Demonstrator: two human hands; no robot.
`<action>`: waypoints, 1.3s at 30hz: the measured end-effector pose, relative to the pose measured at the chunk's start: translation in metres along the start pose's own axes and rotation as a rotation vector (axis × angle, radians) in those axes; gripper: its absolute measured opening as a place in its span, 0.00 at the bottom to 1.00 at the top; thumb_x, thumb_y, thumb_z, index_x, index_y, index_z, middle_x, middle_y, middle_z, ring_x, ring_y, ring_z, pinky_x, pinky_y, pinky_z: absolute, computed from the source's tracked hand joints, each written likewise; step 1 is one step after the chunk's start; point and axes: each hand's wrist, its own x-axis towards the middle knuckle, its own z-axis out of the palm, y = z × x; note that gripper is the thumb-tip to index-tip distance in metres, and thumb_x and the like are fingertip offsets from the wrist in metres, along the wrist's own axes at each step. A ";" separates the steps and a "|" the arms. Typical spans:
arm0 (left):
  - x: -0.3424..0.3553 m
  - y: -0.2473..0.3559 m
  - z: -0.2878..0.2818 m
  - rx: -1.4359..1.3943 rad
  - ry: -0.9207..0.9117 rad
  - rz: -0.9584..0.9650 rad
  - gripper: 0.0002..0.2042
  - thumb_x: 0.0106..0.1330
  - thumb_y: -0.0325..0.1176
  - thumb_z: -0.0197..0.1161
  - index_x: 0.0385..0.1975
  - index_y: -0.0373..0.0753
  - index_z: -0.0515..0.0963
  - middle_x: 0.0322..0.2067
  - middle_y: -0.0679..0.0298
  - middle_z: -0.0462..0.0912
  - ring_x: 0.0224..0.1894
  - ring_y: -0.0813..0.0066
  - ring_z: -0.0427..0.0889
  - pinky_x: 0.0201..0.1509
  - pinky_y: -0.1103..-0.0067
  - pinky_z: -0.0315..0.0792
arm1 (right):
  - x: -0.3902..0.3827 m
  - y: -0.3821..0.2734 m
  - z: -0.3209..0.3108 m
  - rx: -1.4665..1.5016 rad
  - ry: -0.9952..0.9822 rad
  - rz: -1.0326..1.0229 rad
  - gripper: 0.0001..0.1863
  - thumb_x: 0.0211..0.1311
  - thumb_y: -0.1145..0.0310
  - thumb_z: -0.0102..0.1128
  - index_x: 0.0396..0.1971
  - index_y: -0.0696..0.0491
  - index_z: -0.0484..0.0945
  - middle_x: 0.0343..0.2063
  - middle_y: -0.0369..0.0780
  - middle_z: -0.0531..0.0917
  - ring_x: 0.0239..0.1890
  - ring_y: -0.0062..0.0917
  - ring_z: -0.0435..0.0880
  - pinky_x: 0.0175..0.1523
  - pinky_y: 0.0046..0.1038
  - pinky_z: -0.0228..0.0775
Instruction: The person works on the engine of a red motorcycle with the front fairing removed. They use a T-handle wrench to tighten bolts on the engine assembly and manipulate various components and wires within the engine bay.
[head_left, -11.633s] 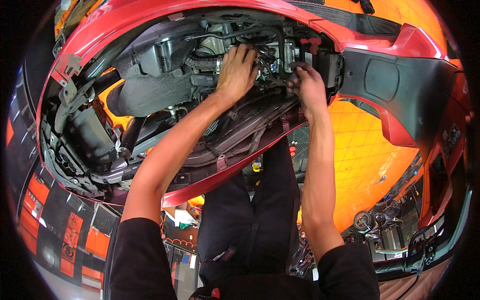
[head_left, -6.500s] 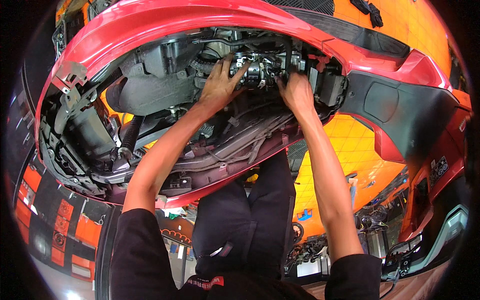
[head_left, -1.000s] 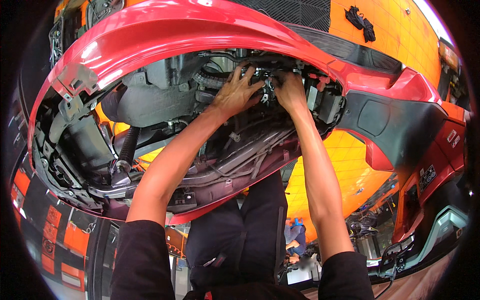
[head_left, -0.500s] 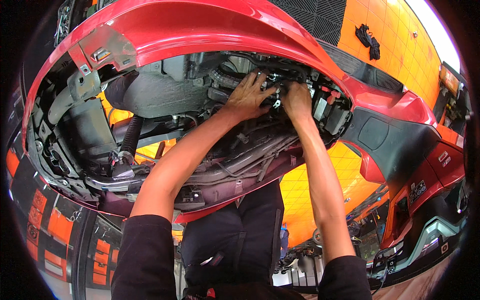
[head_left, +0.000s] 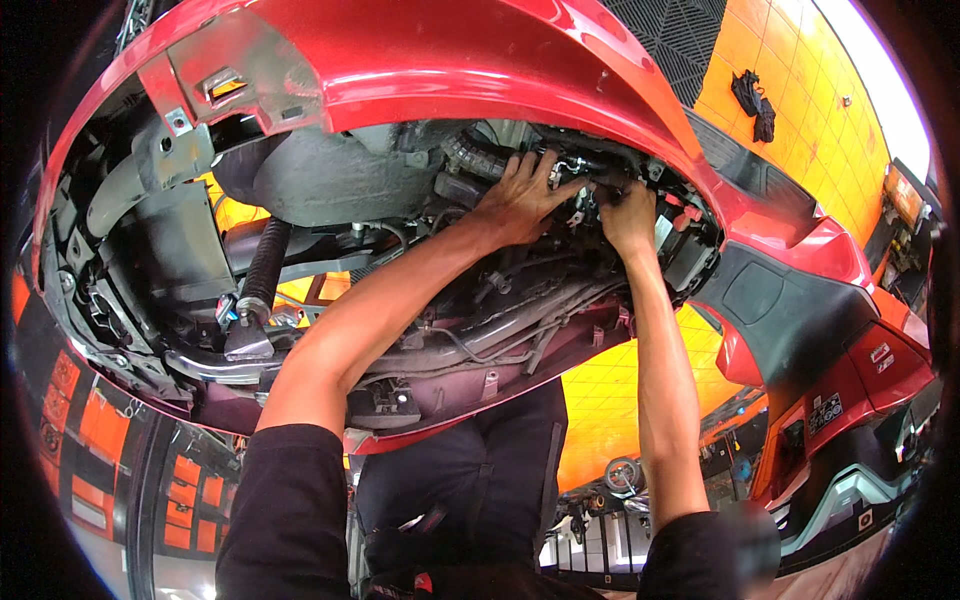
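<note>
Both my hands reach into the open body of a red scooter (head_left: pixel 430 70), among the engine parts and hoses. My left hand (head_left: pixel 520 205) lies back-up with its fingers spread, beside a black ribbed hose (head_left: pixel 468 156). Its fingertips are near a small shiny metal fitting (head_left: pixel 572 166). Just to the right, my right hand (head_left: pixel 630 222) points down with curled fingers by the same fitting. Whatever those fingers grip is hidden behind the hand and dark parts. A small silver bracket (head_left: pixel 577 217) shows between the two hands.
Below my forearms runs a dark frame tube (head_left: pixel 480 335) with cables. A grey, dusty rounded housing (head_left: pixel 330 180) and a black coil spring (head_left: pixel 268 265) are at left. The black footboard (head_left: pixel 752 280) is at right. Black cloth (head_left: pixel 755 105) lies on the orange tiled floor (head_left: pixel 815 95).
The view has shifted slightly, so the scooter and both hands appear a little farther right. Both hands stay at the same spot by the metal fitting, with little change in finger pose.
</note>
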 end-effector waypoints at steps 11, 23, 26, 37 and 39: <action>0.001 0.000 0.006 -0.080 0.034 -0.035 0.46 0.48 0.33 0.80 0.73 0.52 0.67 0.67 0.39 0.59 0.68 0.35 0.63 0.70 0.47 0.62 | -0.012 -0.010 0.014 0.107 0.154 0.072 0.11 0.56 0.77 0.68 0.41 0.56 0.88 0.38 0.52 0.89 0.46 0.49 0.88 0.52 0.41 0.79; 0.005 0.001 0.003 -0.050 -0.080 -0.036 0.45 0.53 0.38 0.78 0.74 0.51 0.64 0.71 0.38 0.54 0.76 0.32 0.51 0.78 0.45 0.51 | -0.013 -0.001 0.021 0.187 0.242 0.034 0.10 0.53 0.79 0.71 0.37 0.54 0.90 0.34 0.49 0.90 0.40 0.46 0.90 0.49 0.40 0.80; 0.007 0.001 0.000 -0.045 -0.068 -0.047 0.44 0.53 0.39 0.79 0.73 0.50 0.66 0.71 0.38 0.54 0.76 0.33 0.52 0.78 0.45 0.51 | -0.010 0.000 0.027 0.222 0.255 0.086 0.09 0.52 0.79 0.70 0.35 0.54 0.90 0.33 0.49 0.90 0.39 0.45 0.91 0.47 0.39 0.81; 0.005 0.002 -0.003 -0.114 -0.013 -0.043 0.45 0.48 0.35 0.80 0.72 0.48 0.68 0.69 0.40 0.59 0.74 0.35 0.56 0.78 0.46 0.52 | -0.007 -0.010 0.027 0.158 0.278 0.204 0.12 0.51 0.76 0.71 0.39 0.57 0.88 0.37 0.50 0.90 0.45 0.48 0.89 0.48 0.42 0.81; 0.005 0.002 -0.005 -0.091 0.025 -0.010 0.46 0.46 0.31 0.79 0.72 0.47 0.68 0.68 0.40 0.60 0.73 0.34 0.58 0.75 0.46 0.56 | -0.014 -0.007 0.034 0.248 0.334 0.203 0.13 0.52 0.75 0.72 0.39 0.58 0.88 0.38 0.51 0.90 0.46 0.50 0.88 0.49 0.43 0.81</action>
